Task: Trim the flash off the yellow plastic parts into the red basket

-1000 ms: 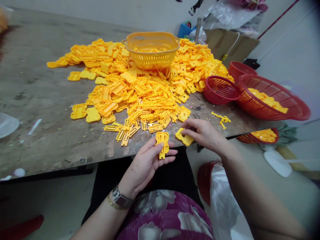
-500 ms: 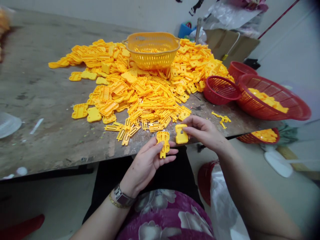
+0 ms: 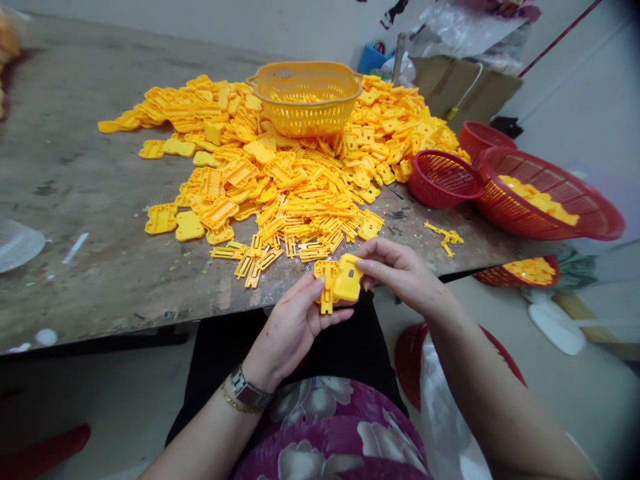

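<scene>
In front of the table edge, my left hand (image 3: pixel 295 320) grips a yellow plastic base piece (image 3: pixel 327 285), ribbed side up, with a narrow slotted strip lying along its middle and sticking out at the lower end. My right hand (image 3: pixel 395 270) pinches a yellow plastic cover (image 3: pixel 349 277) with a small square hole, smooth side showing and tilted. The cover overlaps the right side of the base piece; whether they touch is unclear. Just beyond my hands lie loose slotted yellow strips (image 3: pixel 255 260).
A large heap of yellow plastic parts (image 3: pixel 220 173) spreads over the table (image 3: pixel 90 200). A yellow basket (image 3: pixel 307 110) stands in it. To the right are a small red basket (image 3: pixel 443 180) and a bigger red basket (image 3: pixel 595 207) with yellow pieces. A red container (image 3: pixel 410 367) sits below.
My right hand has moved the cover left, from beside the base piece to overlapping its right side, and the cover has tilted. My left hand stays nearly still.
</scene>
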Demonstrator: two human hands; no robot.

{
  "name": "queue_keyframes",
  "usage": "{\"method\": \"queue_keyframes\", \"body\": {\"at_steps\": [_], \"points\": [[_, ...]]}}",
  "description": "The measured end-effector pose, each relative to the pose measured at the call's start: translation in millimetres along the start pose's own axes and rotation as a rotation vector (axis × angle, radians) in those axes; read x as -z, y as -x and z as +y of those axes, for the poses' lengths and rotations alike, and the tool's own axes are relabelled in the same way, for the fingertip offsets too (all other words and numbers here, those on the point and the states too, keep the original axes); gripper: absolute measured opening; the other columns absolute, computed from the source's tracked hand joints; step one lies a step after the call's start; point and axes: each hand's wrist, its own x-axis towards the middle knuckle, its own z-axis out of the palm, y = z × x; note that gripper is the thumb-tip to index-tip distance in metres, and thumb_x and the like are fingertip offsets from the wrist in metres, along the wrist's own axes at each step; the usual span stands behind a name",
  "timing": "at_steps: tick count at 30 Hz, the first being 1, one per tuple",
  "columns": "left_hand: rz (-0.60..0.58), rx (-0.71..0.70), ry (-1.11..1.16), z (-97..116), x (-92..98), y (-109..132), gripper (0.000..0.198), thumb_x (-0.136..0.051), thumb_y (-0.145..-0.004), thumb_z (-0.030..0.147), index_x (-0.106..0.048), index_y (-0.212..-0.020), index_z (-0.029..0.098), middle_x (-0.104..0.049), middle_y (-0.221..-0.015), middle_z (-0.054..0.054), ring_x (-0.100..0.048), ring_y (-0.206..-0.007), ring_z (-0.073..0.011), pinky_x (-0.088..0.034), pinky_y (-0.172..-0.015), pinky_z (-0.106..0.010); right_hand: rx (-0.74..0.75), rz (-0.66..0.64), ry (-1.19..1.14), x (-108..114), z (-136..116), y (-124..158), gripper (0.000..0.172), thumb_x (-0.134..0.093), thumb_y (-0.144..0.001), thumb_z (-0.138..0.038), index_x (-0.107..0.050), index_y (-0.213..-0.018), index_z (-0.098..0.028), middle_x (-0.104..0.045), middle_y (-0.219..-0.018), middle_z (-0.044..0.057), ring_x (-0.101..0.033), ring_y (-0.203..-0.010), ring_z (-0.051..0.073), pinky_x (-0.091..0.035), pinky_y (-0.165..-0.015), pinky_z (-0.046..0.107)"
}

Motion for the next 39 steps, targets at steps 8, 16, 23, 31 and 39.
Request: {"method": "queue_keyframes", "body": {"at_steps": [8, 16, 23, 31, 39], "points": [[0.005, 0.028, -0.028, 0.7, -0.2, 1.5, 0.022, -0.055, -0.088, 0.024, -0.060, -0.108, 0.016, -0.065, -0.115, -0.011, -0.067, -0.095, -0.0213, -0.055, -0.084, -0.036, 0.055, 0.032, 0.160, 10.5, 3.5, 1.6, 0.019, -0.056, -0.086, -0.034, -0.063, -0.094, -0.018, -0.064, -0.087, 0.002, -0.058, -0.073, 0.012, -0.049, -0.062, 0.022], [0.021, 0.004, -0.083, -0.2, -4.1, 2.1, 0.024, -0.062, -0.083, 0.020, -0.058, -0.107, 0.017, -0.066, -0.106, -0.008, -0.067, -0.088, -0.0174, -0.056, -0.081, -0.031, 0.089, -0.126, 0.353, 10.9, -2.9, 7.3, 0.021, -0.049, -0.090, -0.032, -0.064, -0.097, -0.019, -0.064, -0.088, 0.002, -0.058, -0.077, 0.014, -0.046, -0.067, 0.025], [0.012, -0.047, -0.089, -2.0, -7.3, 1.7, 0.030, -0.064, -0.081, 0.020, -0.059, -0.110, 0.021, -0.065, -0.110, -0.005, -0.065, -0.092, -0.0158, -0.055, -0.076, -0.025, 0.116, -0.175, 0.325, 1.9, 0.2, 4.8, 0.014, -0.050, -0.089, -0.026, -0.061, -0.093, -0.019, -0.061, -0.090, 0.002, -0.056, -0.080, 0.014, -0.046, -0.069, 0.024], [0.054, -0.100, -0.090, -5.2, -10.9, 1.9, 0.031, -0.062, -0.083, 0.019, -0.057, -0.113, 0.022, -0.066, -0.110, -0.004, -0.065, -0.091, -0.0152, -0.055, -0.071, -0.023, 0.096, -0.124, 0.223, -3.8, 4.2, 5.3, 0.019, -0.053, -0.088, -0.032, -0.059, -0.101, -0.020, -0.059, -0.090, 0.001, -0.056, -0.078, 0.012, -0.045, -0.067, 0.023], [0.140, -0.198, -0.056, 0.7, -11.9, 0.3, 0.024, -0.062, -0.082, 0.017, -0.058, -0.106, 0.019, -0.066, -0.107, -0.003, -0.064, -0.088, -0.0130, -0.054, -0.075, -0.023, -0.059, 0.052, 0.063, -9.8, 13.3, 22.4, 0.027, -0.060, -0.083, -0.037, -0.056, -0.103, -0.019, -0.064, -0.084, 0.000, -0.059, -0.069, 0.011, -0.047, -0.062, 0.024]]}}
